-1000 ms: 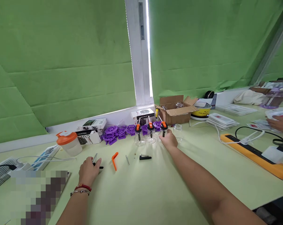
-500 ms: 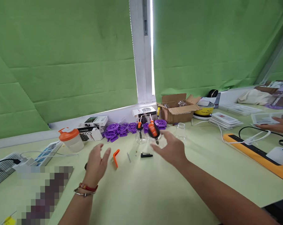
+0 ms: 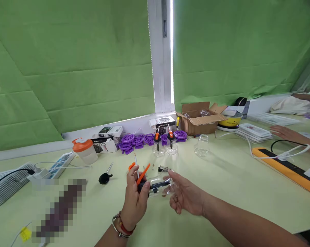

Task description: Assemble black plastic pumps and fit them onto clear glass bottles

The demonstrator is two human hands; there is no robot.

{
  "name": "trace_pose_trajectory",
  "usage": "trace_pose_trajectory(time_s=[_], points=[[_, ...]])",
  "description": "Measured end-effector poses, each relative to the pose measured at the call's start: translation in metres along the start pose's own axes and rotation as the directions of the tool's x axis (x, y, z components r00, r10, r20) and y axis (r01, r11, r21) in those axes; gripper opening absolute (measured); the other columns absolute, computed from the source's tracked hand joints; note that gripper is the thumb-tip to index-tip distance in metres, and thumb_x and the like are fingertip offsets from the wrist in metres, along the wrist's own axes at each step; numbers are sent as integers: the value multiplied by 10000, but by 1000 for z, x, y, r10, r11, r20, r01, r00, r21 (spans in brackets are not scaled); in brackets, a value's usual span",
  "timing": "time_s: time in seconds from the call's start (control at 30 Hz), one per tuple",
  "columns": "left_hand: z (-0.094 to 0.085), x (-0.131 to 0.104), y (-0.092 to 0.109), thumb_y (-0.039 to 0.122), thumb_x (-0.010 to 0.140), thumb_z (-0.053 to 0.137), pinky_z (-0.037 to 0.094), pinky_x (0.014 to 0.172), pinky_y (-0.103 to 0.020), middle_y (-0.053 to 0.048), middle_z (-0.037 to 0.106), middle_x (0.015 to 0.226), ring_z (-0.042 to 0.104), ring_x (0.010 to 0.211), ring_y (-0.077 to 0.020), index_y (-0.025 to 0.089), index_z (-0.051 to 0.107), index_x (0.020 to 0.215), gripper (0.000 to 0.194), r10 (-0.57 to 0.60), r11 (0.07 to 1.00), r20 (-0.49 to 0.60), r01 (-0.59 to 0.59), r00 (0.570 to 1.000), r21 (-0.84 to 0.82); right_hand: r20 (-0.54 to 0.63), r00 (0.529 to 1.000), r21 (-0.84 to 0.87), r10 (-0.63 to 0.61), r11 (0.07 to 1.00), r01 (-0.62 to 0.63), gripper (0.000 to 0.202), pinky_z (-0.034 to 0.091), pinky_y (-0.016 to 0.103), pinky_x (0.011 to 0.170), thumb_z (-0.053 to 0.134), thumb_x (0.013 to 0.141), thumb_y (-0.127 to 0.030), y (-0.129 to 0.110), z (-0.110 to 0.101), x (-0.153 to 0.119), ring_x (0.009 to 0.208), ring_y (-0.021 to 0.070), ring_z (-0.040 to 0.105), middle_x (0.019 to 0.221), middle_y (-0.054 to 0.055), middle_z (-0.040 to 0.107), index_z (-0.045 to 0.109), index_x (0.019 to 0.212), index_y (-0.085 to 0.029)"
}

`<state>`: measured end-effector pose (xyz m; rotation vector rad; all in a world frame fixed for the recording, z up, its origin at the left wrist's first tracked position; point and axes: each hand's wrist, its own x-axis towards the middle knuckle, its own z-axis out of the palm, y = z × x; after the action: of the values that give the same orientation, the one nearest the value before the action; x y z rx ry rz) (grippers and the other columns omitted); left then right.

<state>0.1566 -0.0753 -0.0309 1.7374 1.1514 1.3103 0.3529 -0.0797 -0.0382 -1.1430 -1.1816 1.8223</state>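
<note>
Low over the table, a clear bottle point(image 3: 158, 181) lies tilted on its side between my hands. It has a black pump head, an orange lever point(image 3: 143, 174) and a dark tube inside. My left hand point(image 3: 135, 197) is closed around the head. My right hand point(image 3: 187, 193) grips the bottle's rounded base with its fingers. Just beyond are a black part with a spring point(image 3: 163, 168) and a loose orange lever point(image 3: 131, 166), both partly hidden. A black pump head with a thin metal spout point(image 3: 105, 178) lies left of my left hand.
Two similar bottles point(image 3: 158, 145) stand at the back, with an open clear bottle point(image 3: 202, 145) to their right. Purple plastic parts point(image 3: 128, 140), small boxes point(image 3: 105, 144), a cardboard box point(image 3: 200, 125) and an orange-lidded cup point(image 3: 85, 151) line the window. Right: an orange power strip point(image 3: 286, 166), another person's hand point(image 3: 286, 132).
My right hand has come back from the standing bottles, where a blurred orange-and-black head was at its fingers. My left hand has moved right and closed; both hands now hold the bottle.
</note>
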Motion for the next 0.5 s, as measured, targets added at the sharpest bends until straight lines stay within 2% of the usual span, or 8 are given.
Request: trace_pose_trajectory(time_s=[0.07, 0.13, 0.23, 0.3, 0.33, 0.4, 0.47, 0.5], points=[[1, -1, 1, 387, 894, 432, 430, 645, -276, 12, 491, 763, 470, 638, -131, 239, 371, 1257, 397, 1, 999, -52, 1, 999, 45, -10, 998, 47, -66, 997, 66, 556, 389, 221, 443, 371, 814, -687, 5, 1, -4, 555, 104, 526, 944, 45, 528, 406, 1152, -247], [2, 0, 5, 409, 901, 397, 425, 570, -253, 24, 495, 728, 452, 574, -118, 256, 387, 1242, 374, -99, 995, -70, 99, 993, -3, -40, 941, -121, -337, 936, 330, 594, 456, 257, 559, 567, 768, -592, 7, -2, -9, 692, 129, 553, 1036, 64, 515, 371, 1222, -263], [0, 2, 13, 454, 894, 370, 387, 437, -203, 38, 505, 695, 432, 503, -105, 291, 375, 1229, 372, -363, 922, 5, 360, 932, -143, 200, 693, -468, -693, 554, 689, 567, 412, 417, 919, 715, 707, -398, 5, -15, -16, 1094, 250, 489, 1222, 86, 480, 455, 1201, -300], [-2, 3, 15, 473, 888, 373, 367, 402, -188, 44, 500, 667, 429, 489, -106, 299, 377, 1219, 375, -455, 873, 49, 456, 889, -172, 348, 600, -547, -720, 364, 754, 386, 291, 485, 1033, 673, 757, -337, 1, -23, -18, 1241, 280, 385, 1272, 64, 474, 537, 1117, -325], [-3, 2, 14, 476, 888, 375, 373, 405, -192, 43, 504, 668, 432, 489, -107, 298, 375, 1221, 378, -449, 878, 43, 450, 892, -166, 342, 620, -558, -706, 378, 738, 367, 280, 500, 1040, 647, 779, -347, -1, -26, -18, 1259, 283, 374, 1286, 67, 468, 538, 1129, -329], [-3, 1, 9, 466, 889, 385, 434, 477, -234, 14, 540, 737, 477, 542, -118, 276, 406, 1198, 363, -332, 939, -30, 327, 943, -108, 218, 772, -527, -597, 594, 608, 484, 383, 506, 963, 580, 815, -453, -3, -26, -19, 1183, 286, 469, 1278, 117, 470, 454, 1258, -301], [-3, -1, 3, 444, 879, 424, 491, 666, -312, -51, 576, 904, 558, 721, -152, 231, 502, 1071, 298, -128, 991, -119, 130, 985, 9, 105, 932, -410, -346, 839, 357, 593, 507, 476, 775, 408, 863, -583, -3, -23, -19, 981, 277, 602, 1194, 171, 516, 362, 1341, -234], [-3, -1, 0, 435, 872, 444, 483, 760, -344, -81, 573, 993, 571, 826, -174, 212, 540, 983, 266, -46, 996, -143, 55, 989, 65, 91, 964, -367, -249, 892, 265, 606, 528, 454, 712, 340, 878, -601, -3, -21, -19, 902, 264, 629, 1152, 176, 540, 355, 1347, -217]])
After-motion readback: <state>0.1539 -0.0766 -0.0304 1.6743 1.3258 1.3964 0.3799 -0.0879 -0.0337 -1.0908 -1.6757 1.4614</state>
